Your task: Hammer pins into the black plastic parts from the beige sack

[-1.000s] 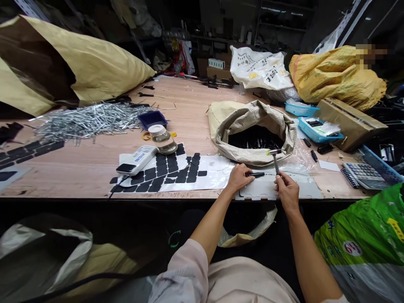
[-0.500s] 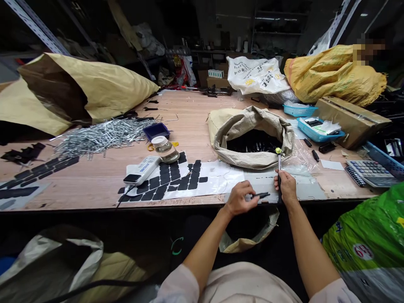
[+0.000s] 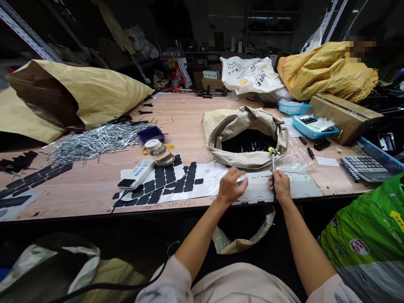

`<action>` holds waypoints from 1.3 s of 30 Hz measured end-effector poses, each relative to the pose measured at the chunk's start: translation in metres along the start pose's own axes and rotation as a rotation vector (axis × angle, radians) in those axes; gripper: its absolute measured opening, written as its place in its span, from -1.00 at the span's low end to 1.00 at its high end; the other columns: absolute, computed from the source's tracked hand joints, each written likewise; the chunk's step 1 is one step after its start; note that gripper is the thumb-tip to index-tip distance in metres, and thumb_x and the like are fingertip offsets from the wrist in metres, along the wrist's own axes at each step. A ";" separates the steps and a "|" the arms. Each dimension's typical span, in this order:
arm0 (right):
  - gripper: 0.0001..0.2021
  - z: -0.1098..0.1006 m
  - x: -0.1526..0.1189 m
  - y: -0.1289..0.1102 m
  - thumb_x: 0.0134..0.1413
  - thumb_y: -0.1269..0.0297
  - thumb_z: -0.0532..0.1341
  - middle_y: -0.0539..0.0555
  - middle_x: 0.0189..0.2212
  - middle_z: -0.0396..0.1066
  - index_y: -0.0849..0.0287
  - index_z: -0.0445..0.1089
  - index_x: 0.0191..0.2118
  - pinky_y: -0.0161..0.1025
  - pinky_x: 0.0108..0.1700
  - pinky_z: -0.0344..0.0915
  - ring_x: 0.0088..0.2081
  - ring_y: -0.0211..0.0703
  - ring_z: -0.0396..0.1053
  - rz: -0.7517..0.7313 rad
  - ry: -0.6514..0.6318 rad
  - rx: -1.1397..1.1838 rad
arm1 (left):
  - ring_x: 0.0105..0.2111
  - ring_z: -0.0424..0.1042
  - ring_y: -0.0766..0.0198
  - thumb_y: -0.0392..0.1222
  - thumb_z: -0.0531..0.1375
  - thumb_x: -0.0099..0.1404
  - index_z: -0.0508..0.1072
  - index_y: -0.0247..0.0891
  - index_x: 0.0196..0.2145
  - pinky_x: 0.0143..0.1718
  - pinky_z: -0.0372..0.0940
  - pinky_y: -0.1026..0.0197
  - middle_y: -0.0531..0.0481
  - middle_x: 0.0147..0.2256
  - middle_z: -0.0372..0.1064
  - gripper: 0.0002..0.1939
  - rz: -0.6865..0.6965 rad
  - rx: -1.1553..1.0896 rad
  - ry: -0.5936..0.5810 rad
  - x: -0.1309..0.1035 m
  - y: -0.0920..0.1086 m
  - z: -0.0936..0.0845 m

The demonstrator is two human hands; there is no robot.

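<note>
My right hand (image 3: 280,184) is closed round the dark handle of a slim tool (image 3: 273,162) with a metal shaft and a yellow-green tip, held upright at the table's front edge. My left hand (image 3: 232,185) is over the white sheet, its fingers apart and no object visible in it. Just beyond both hands, an open beige sack (image 3: 217,156) with a rolled rim holds shiny black pieces. Another open sack (image 3: 241,246) hangs below the table edge, between my forearms.
Left on the table (image 3: 186,126) are a pile of metal rods (image 3: 94,141), a dark blue tray (image 3: 151,135), a glass jar (image 3: 164,155) and black pads (image 3: 159,179). Blue baskets (image 3: 315,131), a carton (image 3: 344,115) and a calculator (image 3: 362,166) stand right.
The dark pen-like piece that was in my left hand no longer shows there, and its fingers have opened. My right hand still grips the tool. The whole view has shifted slightly.
</note>
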State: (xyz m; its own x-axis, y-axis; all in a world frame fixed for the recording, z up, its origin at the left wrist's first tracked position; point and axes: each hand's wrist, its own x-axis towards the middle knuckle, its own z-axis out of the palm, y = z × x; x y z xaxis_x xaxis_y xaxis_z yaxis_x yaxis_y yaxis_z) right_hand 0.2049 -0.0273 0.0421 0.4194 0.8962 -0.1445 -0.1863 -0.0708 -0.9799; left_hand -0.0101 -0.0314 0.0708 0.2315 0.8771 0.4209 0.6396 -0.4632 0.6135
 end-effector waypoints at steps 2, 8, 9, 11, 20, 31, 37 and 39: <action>-0.67 0.000 0.001 0.000 -0.07 0.00 0.36 -0.12 -0.61 0.32 0.17 0.45 -0.30 -0.43 -0.74 0.06 -0.67 -0.37 0.20 -0.001 -0.001 -0.005 | -0.21 0.45 0.14 -0.20 0.20 0.34 0.60 -0.23 -0.11 -0.16 0.39 0.11 -0.13 -0.18 0.45 -0.77 -0.136 0.105 0.088 0.052 -0.010 0.005; -0.69 0.002 0.002 0.000 -0.05 0.03 0.32 -0.12 -0.62 0.32 0.18 0.46 -0.29 -0.43 -0.75 0.07 -0.68 -0.35 0.21 0.012 0.000 -0.029 | 0.03 0.48 -0.13 -0.22 0.21 0.33 0.61 -0.31 -0.08 -0.02 0.35 -0.01 -0.35 0.03 0.45 -0.73 -0.547 0.353 0.007 0.149 -0.041 0.023; -0.69 0.002 0.002 0.000 -0.04 0.03 0.32 -0.12 -0.62 0.32 0.18 0.46 -0.28 -0.42 -0.75 0.07 -0.68 -0.35 0.21 0.013 -0.001 -0.028 | 0.02 0.49 -0.13 -0.22 0.20 0.34 0.62 -0.33 -0.10 -0.03 0.35 0.00 -0.37 0.01 0.47 -0.74 -0.593 0.372 -0.014 0.155 -0.043 0.025; -0.69 0.002 0.002 0.000 -0.04 0.02 0.32 -0.12 -0.62 0.32 0.17 0.46 -0.29 -0.42 -0.75 0.07 -0.68 -0.35 0.21 0.011 -0.003 -0.029 | -0.01 0.52 -0.11 -0.21 0.21 0.35 0.62 -0.35 -0.11 -0.07 0.35 0.03 -0.38 -0.05 0.52 -0.75 -0.656 0.396 -0.029 0.162 -0.046 0.029; -0.73 0.002 0.002 0.000 -0.02 0.06 0.31 -0.12 -0.62 0.32 0.17 0.45 -0.30 -0.43 -0.75 0.08 -0.68 -0.35 0.21 0.006 -0.006 -0.035 | -0.03 0.50 -0.10 -0.02 0.21 0.41 0.64 -0.25 -0.17 -0.10 0.33 0.02 -0.29 -0.07 0.52 -0.71 -0.619 0.324 0.056 0.143 -0.045 0.029; -0.75 0.001 0.003 0.000 0.00 0.06 0.31 -0.12 -0.61 0.31 0.15 0.41 -0.34 -0.43 -0.75 0.07 -0.68 -0.36 0.20 -0.008 0.007 -0.075 | -0.18 0.40 0.12 -0.10 0.40 0.28 0.66 -0.16 -0.28 -0.14 0.32 0.12 -0.05 -0.27 0.46 -0.89 0.012 0.199 -0.151 0.025 -0.031 0.017; -0.72 0.000 0.005 0.001 0.05 0.01 0.28 -0.11 -0.60 0.32 0.15 0.41 -0.29 -0.43 -0.73 0.07 -0.67 -0.34 0.22 -0.027 -0.001 -0.073 | -0.16 0.40 0.12 -0.09 0.44 0.23 0.67 -0.12 -0.13 -0.06 0.31 0.09 -0.03 -0.22 0.50 -0.75 -0.053 0.110 -0.180 0.028 -0.042 0.037; -0.70 -0.003 0.002 0.001 0.10 0.00 0.23 -0.10 -0.60 0.33 0.16 0.43 -0.26 -0.41 -0.73 0.07 -0.67 -0.33 0.21 -0.035 0.010 -0.077 | -0.16 0.40 0.13 -0.11 0.43 0.23 0.68 -0.12 -0.16 -0.06 0.31 0.10 -0.01 -0.23 0.50 -0.80 -0.087 0.050 -0.193 0.032 -0.045 0.041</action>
State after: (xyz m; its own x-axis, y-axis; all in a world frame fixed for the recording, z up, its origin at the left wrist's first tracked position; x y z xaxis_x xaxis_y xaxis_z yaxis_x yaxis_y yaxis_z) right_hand 0.2080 -0.0265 0.0406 0.4337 0.8942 -0.1106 -0.1027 -0.0729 -0.9920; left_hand -0.0015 0.0228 0.0296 0.3065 0.9239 0.2291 0.6976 -0.3818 0.6063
